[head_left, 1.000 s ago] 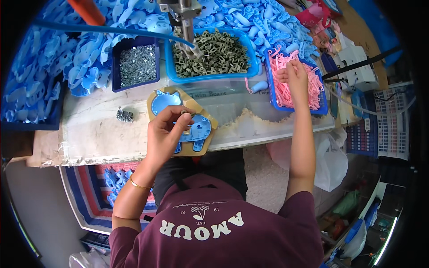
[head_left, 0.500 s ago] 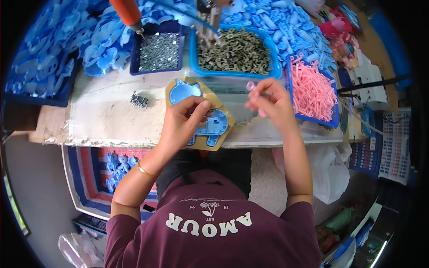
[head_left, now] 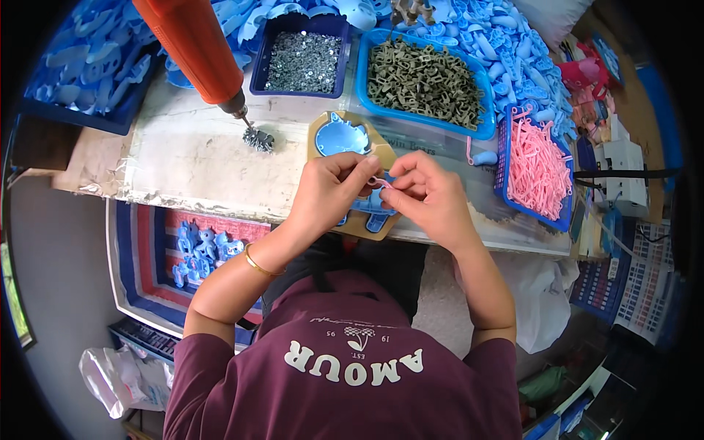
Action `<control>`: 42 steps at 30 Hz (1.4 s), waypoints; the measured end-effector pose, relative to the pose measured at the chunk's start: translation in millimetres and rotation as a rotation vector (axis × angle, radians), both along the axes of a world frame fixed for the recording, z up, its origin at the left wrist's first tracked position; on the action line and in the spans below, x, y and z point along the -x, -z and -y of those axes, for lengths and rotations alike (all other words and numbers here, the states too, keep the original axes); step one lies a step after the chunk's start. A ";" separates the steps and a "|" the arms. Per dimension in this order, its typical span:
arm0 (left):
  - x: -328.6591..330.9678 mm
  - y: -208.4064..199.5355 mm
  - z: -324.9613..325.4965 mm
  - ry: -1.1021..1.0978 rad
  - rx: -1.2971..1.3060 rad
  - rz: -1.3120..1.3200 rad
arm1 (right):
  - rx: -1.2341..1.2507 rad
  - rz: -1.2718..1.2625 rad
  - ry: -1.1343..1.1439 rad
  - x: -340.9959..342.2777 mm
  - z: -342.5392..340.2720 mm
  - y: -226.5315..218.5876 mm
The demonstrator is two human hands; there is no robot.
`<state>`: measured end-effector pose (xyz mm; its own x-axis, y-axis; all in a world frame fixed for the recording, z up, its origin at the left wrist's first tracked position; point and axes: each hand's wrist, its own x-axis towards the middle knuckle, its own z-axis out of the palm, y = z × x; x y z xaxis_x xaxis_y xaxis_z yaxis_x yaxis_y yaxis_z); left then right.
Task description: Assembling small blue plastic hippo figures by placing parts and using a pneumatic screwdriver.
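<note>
Both hands [head_left: 381, 187] pinch one pink strip [head_left: 381, 181].

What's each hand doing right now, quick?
Left hand: fingers pinched shut on one end of the small pink plastic piece.
Right hand: fingers pinched shut on the other end of the same piece, above the blue part.
</note>
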<state>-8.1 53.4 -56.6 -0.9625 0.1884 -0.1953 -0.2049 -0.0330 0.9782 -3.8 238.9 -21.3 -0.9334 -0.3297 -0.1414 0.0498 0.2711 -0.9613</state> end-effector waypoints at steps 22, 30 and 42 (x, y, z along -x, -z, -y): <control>-4.8 -0.4 27.2 0.148 0.156 -0.043 | -0.366 -0.460 -0.058 -7.7 10.9 8.5; -3.3 -5.5 57.2 -0.190 0.663 -0.692 | -0.611 -0.657 -0.076 -2.6 37.2 26.8; -17.3 16.5 63.9 0.244 0.894 -1.046 | -0.695 -0.573 -0.222 16.6 42.8 33.2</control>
